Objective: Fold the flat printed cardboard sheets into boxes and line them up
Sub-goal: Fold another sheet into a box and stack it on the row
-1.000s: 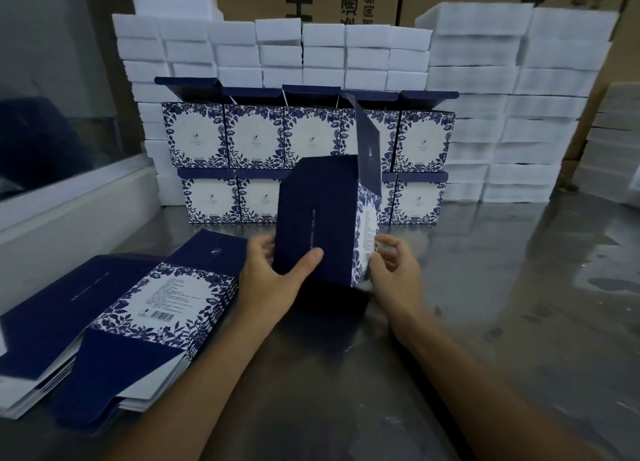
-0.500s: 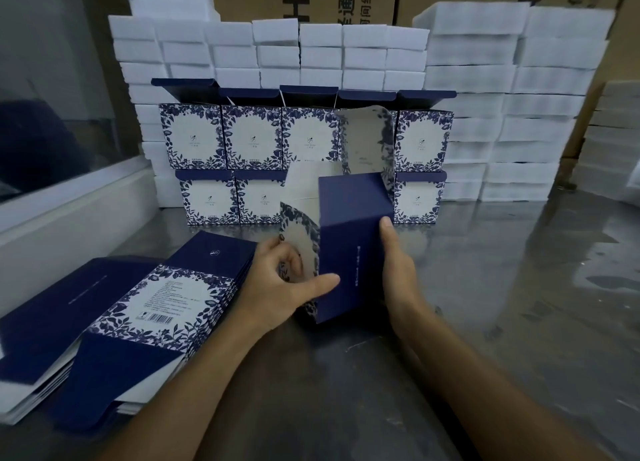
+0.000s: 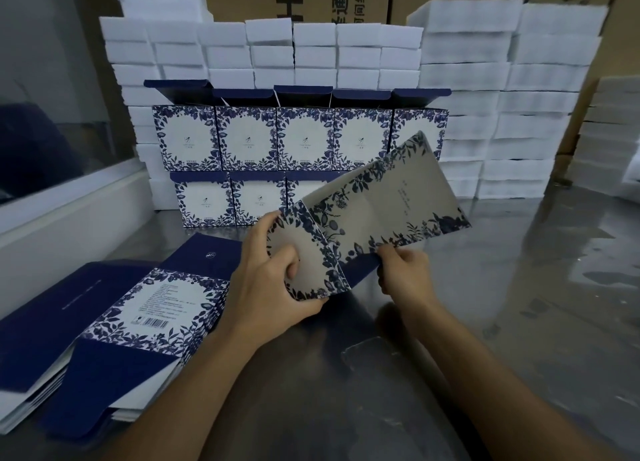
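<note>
Flat sheets (image 3: 138,325) lay stacked at the left of the surface (image 3: 519,305). Folded boxes (image 3: 277,138) stood behind in two rows — one on the other — with foam blocks (image 3: 467,80) piled behind and to their right.

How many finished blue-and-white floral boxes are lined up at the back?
8 visible: five in the top row, three in the bottom row. The half-folded floral cardboard box in the person's hands may hide more.

A shiny metal table (image 3: 519,322) carries a stack of flat printed sheets (image 3: 145,322) at its left edge, folded boxes (image 3: 249,197) and white foam blocks (image 3: 502,131) along the back.
</note>
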Motion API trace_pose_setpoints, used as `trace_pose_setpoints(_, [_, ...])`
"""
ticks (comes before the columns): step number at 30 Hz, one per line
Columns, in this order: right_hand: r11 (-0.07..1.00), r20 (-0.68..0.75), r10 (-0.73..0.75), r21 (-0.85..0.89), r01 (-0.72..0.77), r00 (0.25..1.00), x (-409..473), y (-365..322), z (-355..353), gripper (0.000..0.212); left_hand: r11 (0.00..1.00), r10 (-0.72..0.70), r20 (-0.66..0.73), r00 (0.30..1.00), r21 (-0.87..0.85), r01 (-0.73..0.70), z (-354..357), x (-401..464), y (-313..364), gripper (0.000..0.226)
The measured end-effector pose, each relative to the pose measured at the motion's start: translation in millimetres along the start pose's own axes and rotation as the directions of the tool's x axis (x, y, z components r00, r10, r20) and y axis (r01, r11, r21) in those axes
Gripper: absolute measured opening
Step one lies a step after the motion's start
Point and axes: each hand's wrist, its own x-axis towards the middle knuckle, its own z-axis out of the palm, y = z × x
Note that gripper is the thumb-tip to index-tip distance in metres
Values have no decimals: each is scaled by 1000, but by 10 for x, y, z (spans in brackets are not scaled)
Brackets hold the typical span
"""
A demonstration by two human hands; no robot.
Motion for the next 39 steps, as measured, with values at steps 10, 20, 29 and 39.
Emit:
trace_pose_setpoints(10, [998, 155, -60, 8, 60, 986, -68, -49, 169, 58, 991, -53, 19, 998, 121, 50, 12, 4, -11, 59])
trace_pose_setpoints(20, [984, 307, -31, 174, -24, 951, -236, -139, 277, 53, 978, -101, -50, 994, 180, 109, 28, 4, 8, 65])
trace_pose_setpoints(29, [986, 29, -28, 165, 23, 999, -182, -73, 290, 38, 993, -80, -146, 986, 76, 92, 22, 40, 54, 64])
trace_pose_setpoints(39, [971, 67, 34, 232, -49, 997, -122, -191, 197, 68, 971, -91, 34, 995, -219, 97, 92, 18, 146, 97])
